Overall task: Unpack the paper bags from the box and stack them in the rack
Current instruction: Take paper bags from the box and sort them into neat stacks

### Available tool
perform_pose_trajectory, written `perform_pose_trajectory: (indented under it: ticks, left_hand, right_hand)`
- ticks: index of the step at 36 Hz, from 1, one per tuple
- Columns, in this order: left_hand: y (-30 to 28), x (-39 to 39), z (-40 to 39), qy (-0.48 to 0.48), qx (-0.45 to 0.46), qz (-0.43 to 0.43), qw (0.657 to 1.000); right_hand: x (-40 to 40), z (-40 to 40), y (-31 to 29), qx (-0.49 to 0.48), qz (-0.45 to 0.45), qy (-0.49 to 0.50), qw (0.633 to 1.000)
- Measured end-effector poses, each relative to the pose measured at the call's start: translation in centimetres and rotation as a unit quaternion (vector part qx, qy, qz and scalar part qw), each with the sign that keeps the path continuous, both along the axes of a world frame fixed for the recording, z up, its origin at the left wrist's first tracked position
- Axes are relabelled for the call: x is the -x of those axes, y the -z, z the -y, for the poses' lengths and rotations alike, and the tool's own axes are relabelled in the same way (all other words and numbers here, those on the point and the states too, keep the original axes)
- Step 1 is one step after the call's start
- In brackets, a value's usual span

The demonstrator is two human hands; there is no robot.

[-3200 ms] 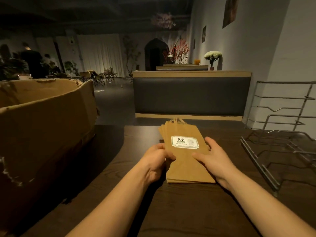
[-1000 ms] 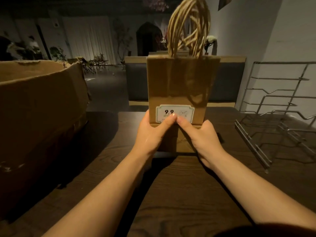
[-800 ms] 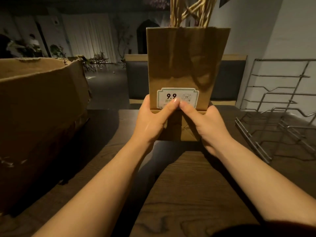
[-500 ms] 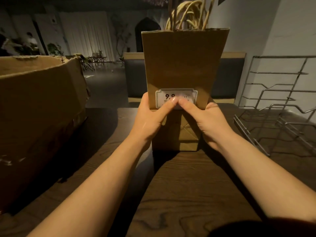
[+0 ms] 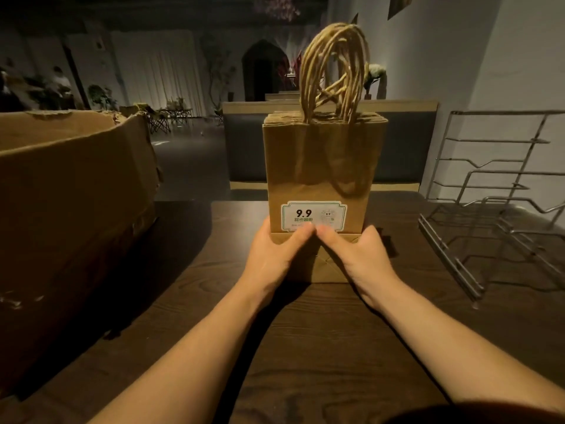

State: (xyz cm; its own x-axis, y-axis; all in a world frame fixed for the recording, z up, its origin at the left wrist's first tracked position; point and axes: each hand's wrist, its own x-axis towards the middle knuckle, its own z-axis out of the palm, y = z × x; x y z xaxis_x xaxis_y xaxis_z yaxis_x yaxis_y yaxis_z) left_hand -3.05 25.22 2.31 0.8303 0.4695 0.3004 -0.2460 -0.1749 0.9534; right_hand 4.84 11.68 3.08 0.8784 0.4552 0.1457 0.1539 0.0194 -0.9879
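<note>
A bundle of flat brown paper bags (image 5: 321, 166) stands upright on its bottom edge on the dark wooden table (image 5: 321, 347), twisted paper handles up and a white "9.9" label facing me. My left hand (image 5: 275, 258) grips its lower left side, thumb on the front by the label. My right hand (image 5: 360, 258) grips the lower right side the same way; the two thumbs touch. The large open cardboard box (image 5: 70, 215) sits at the left. The metal wire rack (image 5: 501, 215) stands at the right with nothing in it.
A dark upholstered bench back (image 5: 244, 142) runs behind the table. A white wall (image 5: 504, 56) rises behind the rack. People and plants (image 5: 55, 87) are far off at the back left.
The bundle lay flat on the table 3.2 s ago; both hands stood it upright, raised it slightly, then brought it down so its bottom edge rests on the table.
</note>
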Motion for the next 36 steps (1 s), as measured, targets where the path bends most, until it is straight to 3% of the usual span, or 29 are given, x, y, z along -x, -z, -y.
perform_pose_trajectory:
  ticks: [13,25,36]
  left_hand:
    - [-4.1,0.1,0.2,-0.039,-0.019,0.062,0.997]
    - [-4.4,0.1,0.2,-0.033,0.002,0.064,0.997]
    - [-0.5,0.3,0.0,-0.002,0.005,0.027,1.000]
  right_hand:
    - [0.3,0.1,-4.1,-0.032,0.082,-0.021,0.996]
    - [0.6,0.7,-5.4,-0.045,0.073,-0.037,0.996]
    - [0.2,0.1,-0.2,0.021,0.024,0.004,0.999]
